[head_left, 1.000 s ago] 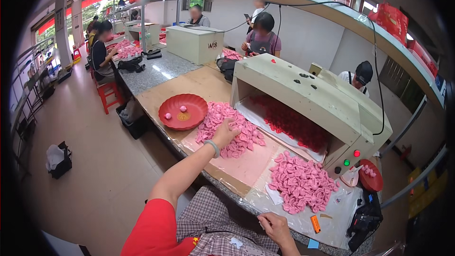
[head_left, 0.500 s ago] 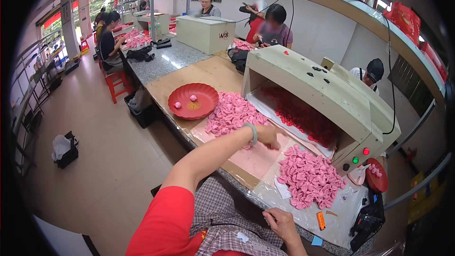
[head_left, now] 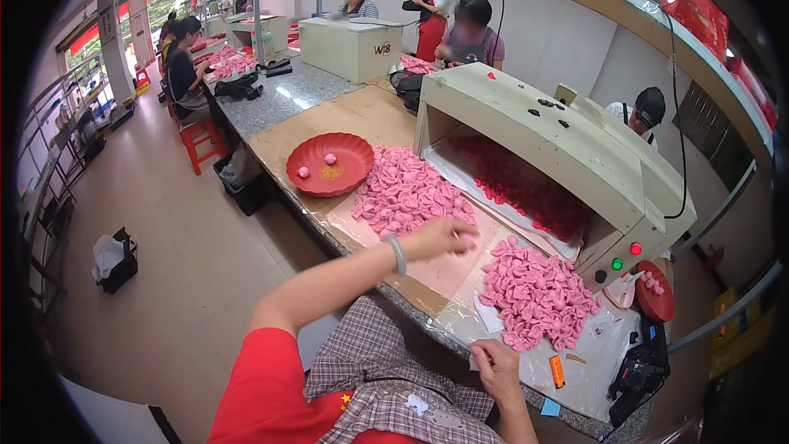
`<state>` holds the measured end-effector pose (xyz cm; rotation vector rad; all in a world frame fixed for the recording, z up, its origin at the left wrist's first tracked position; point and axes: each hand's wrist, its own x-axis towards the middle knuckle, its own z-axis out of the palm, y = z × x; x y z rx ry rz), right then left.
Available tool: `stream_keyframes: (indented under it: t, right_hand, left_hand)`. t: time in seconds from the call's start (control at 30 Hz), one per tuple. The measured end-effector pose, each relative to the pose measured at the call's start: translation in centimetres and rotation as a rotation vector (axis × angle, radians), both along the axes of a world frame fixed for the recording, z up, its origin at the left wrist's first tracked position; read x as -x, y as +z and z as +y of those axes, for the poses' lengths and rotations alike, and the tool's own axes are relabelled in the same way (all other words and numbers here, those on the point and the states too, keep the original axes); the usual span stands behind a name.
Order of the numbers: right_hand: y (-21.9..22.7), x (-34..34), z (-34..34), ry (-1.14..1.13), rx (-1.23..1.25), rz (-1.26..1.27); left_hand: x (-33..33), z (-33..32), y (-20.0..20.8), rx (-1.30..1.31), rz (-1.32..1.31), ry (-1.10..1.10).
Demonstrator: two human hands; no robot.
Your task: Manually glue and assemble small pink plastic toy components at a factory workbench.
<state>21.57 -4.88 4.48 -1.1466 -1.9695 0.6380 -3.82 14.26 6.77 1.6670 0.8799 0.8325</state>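
Note:
My left hand (head_left: 444, 238) reaches over the bench with fingers closed around a small pink piece, between two heaps. The left heap of pink pieces (head_left: 407, 189) lies beside a red plate (head_left: 329, 166) that holds a few pieces. The right heap of pink pieces (head_left: 534, 292) lies on clear plastic sheet near the bench's front edge. My right hand (head_left: 496, 366) rests at the bench edge, fingers curled on the plastic sheet, just below the right heap.
A beige machine (head_left: 559, 144) with red pieces on its belt and red and green buttons stands behind the heaps. An orange cutter (head_left: 557, 371) and a small red dish (head_left: 655, 296) lie at right. Other people work at benches behind and to the left.
My left hand has moved right from the left heap toward the gap between the heaps. The view has tilted a little; my right hand stays at the bench edge.

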Motion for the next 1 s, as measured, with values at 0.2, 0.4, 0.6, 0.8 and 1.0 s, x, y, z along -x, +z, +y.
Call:
stream_keyframes:
  t: [0.2, 0.4, 0.6, 0.8, 1.0]
  right_hand:
    - [-0.3, -1.4, 0.2, -0.063, 0.063, 0.013]
    - [0.5, 0.1, 0.1, 0.027, 0.116, -0.045]
    - [1.7, 1.3, 1.5, 0.151, 0.010, -0.086]
    - [0.9, -0.2, 1.1, 0.074, 0.083, -0.049]
    - [0.7, 0.7, 2.0, -0.095, 0.106, 0.025]
  left_hand:
    - [-4.0, -5.8, -0.2, -0.068, 0.236, -0.222]
    - [-2.5, -1.7, -1.7, -0.015, 0.303, -0.132]
    - [-1.1, 1.9, -0.9, -0.030, 0.504, -0.119]
    - [11.6, 6.5, -0.6, -0.114, 0.487, 0.505]
    - [0.4, -3.5, -0.8, 0.154, -0.261, 0.008]
